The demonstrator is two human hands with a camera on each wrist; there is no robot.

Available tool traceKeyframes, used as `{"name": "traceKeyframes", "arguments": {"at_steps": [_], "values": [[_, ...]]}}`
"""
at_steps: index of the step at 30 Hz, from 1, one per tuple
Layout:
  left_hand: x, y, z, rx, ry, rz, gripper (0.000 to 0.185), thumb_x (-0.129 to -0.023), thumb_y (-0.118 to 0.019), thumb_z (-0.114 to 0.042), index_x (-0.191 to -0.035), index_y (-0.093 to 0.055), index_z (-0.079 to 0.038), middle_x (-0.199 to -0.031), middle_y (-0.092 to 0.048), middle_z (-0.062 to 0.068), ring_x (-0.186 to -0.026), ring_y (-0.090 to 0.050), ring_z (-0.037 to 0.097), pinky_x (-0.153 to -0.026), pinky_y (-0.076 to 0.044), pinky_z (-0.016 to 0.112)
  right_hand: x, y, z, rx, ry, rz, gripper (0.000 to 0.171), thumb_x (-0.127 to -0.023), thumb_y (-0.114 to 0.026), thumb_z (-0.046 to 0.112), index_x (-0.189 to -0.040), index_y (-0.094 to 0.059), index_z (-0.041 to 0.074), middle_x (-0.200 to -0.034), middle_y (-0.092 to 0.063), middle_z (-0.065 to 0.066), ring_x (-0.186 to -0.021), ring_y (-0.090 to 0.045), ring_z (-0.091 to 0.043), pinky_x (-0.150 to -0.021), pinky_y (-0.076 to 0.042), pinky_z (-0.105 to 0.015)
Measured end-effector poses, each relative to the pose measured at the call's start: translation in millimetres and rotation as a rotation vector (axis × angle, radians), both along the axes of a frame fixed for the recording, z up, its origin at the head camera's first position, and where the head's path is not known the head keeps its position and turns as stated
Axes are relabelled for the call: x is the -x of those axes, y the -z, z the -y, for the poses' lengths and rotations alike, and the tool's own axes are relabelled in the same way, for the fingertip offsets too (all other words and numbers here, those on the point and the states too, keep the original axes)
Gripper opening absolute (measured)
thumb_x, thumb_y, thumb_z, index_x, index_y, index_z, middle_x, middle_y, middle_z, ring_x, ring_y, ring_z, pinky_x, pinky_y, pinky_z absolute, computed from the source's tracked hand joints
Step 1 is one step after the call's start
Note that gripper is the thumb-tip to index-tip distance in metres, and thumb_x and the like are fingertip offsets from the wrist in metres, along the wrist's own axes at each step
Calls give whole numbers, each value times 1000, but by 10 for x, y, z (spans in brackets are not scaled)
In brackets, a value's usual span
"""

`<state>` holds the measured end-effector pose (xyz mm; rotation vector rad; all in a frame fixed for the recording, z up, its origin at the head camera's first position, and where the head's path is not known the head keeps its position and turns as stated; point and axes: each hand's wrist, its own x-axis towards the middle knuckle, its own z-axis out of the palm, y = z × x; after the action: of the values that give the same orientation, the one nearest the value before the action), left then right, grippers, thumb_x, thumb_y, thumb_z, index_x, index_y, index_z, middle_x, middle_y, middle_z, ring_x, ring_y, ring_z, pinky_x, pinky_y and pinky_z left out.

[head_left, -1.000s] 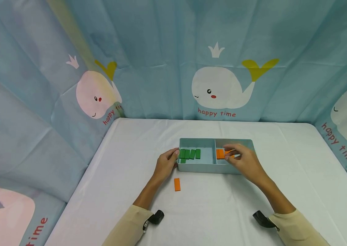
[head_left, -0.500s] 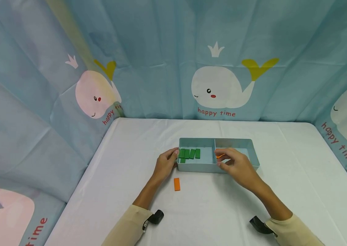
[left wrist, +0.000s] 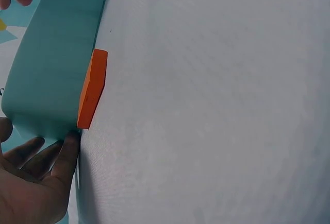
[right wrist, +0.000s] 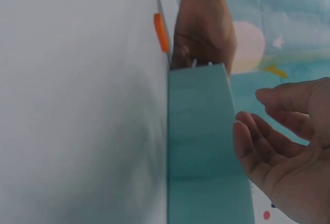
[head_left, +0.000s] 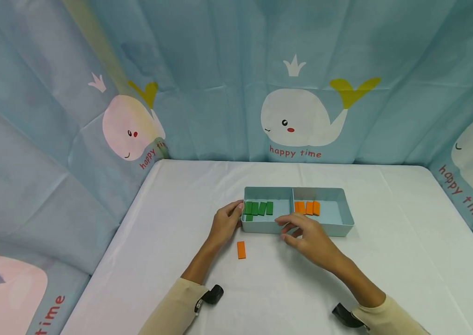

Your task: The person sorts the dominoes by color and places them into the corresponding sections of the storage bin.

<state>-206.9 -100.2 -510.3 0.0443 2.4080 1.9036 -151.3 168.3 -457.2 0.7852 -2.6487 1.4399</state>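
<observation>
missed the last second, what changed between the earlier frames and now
The right hand has come out of the tray's right compartment, empty, and moved toward the person and leftward, over the tray's front wall. It left four orange blocks in a row there. The left hand still grips the tray's left end; the green blocks and the loose orange block have not moved.

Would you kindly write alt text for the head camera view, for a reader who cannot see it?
A person's left hand holds the left end of a teal two-compartment tray while the empty right hand hovers at its front. Green blocks fill the left compartment, orange blocks the right; one loose orange block lies on the white table.
</observation>
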Motion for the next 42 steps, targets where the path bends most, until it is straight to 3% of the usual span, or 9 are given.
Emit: {"name": "traceKeyframes", "arguments": {"at_steps": [11,20,27,42], "values": [[-5,-9,-5,13,2,-10,55,-111,-56,-44,-152,-59,-8,-151,-61,12,-127,-64,26,-94,-63,35,-16,118,181,1,-68,84,39,-94,-77,2,-133,-71,5,-126,-73,-10,-99,-72,-13,-83,-63,-31],[-6,-18,-2,28,1,-15,53,-111,-56,-43,-151,-60,-9,-149,-63,12,-124,-65,25,-93,-63,36,15,230,294,23,-123,191,43,-95,-79,7,-137,-68,6,-125,-73,-11,-101,-72,-15,-85,-62,-31],[-7,-18,2,27,-2,-10,51,-112,-56,-41,-151,-60,-8,-148,-64,12,-123,-65,25,-94,-63,37,55,334,384,55,-176,212,43,-94,-81,5,-135,-68,2,-125,-72,-15,-101,-73,-19,-86,-63,-29],[-2,-26,3,16,4,-22,52,-112,-56,-40,-151,-60,-6,-148,-64,13,-127,-65,26,-95,-63,39,89,431,595,32,-183,249,48,-89,-81,0,-135,-69,2,-128,-71,-12,-100,-72,-23,-85,-60,-25]]}}
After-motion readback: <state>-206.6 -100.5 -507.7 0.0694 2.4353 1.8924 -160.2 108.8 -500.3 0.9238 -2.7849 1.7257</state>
